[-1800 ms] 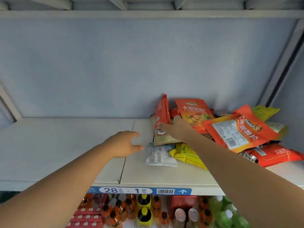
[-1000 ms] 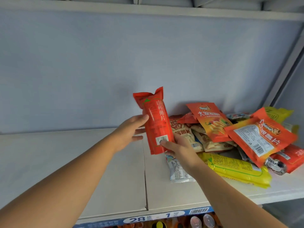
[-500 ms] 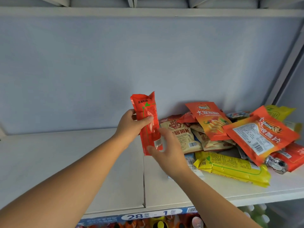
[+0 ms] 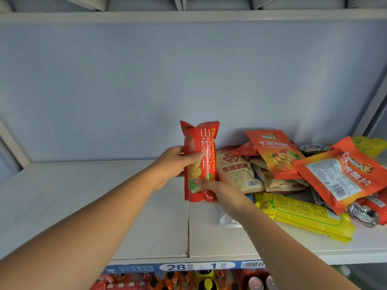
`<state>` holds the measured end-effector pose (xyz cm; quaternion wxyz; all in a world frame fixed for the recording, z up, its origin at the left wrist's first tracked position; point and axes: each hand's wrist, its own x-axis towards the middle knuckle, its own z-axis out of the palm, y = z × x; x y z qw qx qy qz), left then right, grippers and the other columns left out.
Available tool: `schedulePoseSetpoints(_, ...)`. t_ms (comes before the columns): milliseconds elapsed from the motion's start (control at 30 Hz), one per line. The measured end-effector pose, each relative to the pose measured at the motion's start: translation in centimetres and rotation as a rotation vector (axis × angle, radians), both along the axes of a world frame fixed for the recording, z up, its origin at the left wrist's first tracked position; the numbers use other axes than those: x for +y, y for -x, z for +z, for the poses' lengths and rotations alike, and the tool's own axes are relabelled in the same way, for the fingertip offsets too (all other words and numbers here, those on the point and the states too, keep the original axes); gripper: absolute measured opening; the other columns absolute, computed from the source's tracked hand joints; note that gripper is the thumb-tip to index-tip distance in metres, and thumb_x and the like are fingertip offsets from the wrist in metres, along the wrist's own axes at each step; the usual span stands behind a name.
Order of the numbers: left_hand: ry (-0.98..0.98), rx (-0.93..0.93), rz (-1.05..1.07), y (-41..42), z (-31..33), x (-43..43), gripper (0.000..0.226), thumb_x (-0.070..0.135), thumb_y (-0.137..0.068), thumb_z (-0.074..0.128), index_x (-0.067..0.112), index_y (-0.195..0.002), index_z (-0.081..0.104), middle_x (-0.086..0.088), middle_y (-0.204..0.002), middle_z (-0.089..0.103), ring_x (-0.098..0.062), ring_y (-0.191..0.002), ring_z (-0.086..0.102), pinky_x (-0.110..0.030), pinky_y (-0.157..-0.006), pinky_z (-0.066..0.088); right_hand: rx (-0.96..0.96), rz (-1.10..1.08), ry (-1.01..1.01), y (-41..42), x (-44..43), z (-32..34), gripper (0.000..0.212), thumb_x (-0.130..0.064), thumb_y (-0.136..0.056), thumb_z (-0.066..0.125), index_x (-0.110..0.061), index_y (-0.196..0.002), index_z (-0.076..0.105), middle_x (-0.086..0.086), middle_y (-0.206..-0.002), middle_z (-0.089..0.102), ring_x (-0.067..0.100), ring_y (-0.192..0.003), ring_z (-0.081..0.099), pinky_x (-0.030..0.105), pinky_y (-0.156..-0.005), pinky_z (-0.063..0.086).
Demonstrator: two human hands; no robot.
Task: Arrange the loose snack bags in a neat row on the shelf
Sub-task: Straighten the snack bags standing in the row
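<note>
A tall red snack bag point(image 4: 201, 147) with white characters stands upright above the white shelf point(image 4: 83, 195), its front facing me. My left hand point(image 4: 173, 164) grips its left side at mid-height, thumb across the front. My right hand point(image 4: 222, 189) holds its lower right part. To the right lies a loose pile of snack bags: a beige bag point(image 4: 238, 170), an orange bag point(image 4: 276, 153) leaning on the back wall, a large orange bag point(image 4: 339, 174) showing its barcode side, and a long yellow bag point(image 4: 303, 216) flat near the front edge.
The shelf's left half is bare white board with a seam point(image 4: 188, 227) down the middle. A blue price strip point(image 4: 188, 266) marked 28-1 runs along the front edge. Bottles point(image 4: 205, 283) stand on the shelf below. A slanted post point(image 4: 372, 105) bounds the right side.
My right hand lifted the red bag out of the pile and my left hand took hold of it. The bag has turned from edge-on to front-facing and upright.
</note>
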<state>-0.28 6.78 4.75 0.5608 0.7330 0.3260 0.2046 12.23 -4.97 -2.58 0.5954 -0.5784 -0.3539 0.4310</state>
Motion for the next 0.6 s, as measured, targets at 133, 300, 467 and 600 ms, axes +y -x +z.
schedulePoseSetpoints(133,-0.013,-0.014,0.067,1.3,-0.8,0.1,0.052,0.045,-0.082,0.077,0.022,-0.126,0.061,0.002,-0.117,0.074,-0.017,-0.101,0.074,-0.037,-0.086,0.061,-0.030,0.044,0.009,1.3,0.6,-0.5,0.071,-0.032,-0.068,0.088,-0.025,-0.131,0.057,0.000,-0.119,0.075,0.022,-0.109,0.073,0.043,-0.092,0.062)
schedulePoseSetpoints(300,-0.019,-0.008,0.166,4.4,-1.4,1.0,0.052,0.047,-0.084,0.075,0.024,-0.129,0.061,0.006,-0.117,0.074,-0.017,-0.102,0.073,-0.040,-0.091,0.060,-0.110,0.122,0.037,3.7,1.8,-1.4,0.063,-0.025,-0.083,0.085,-0.022,-0.136,0.052,-0.003,-0.126,0.070,0.018,-0.117,0.067,0.038,-0.101,0.057)
schedulePoseSetpoints(467,0.010,-0.011,0.257,8.8,-1.9,2.3,0.051,0.051,-0.085,0.072,0.024,-0.127,0.062,0.005,-0.116,0.074,-0.018,-0.103,0.072,-0.041,-0.094,0.057,-0.153,0.153,0.027,7.9,3.9,-1.7,0.057,-0.032,-0.089,0.079,-0.022,-0.138,0.050,-0.005,-0.127,0.068,0.013,-0.114,0.067,0.031,-0.097,0.057)
schedulePoseSetpoints(600,0.000,-0.003,0.340,14.6,-2.6,4.5,0.049,0.051,-0.085,0.072,0.023,-0.123,0.064,0.004,-0.117,0.074,-0.018,-0.103,0.072,-0.043,-0.098,0.056,-0.195,0.212,0.019,12.9,7.5,-1.6,0.055,-0.035,-0.090,0.078,-0.022,-0.137,0.053,-0.006,-0.125,0.069,0.013,-0.111,0.068,0.020,-0.080,0.056)
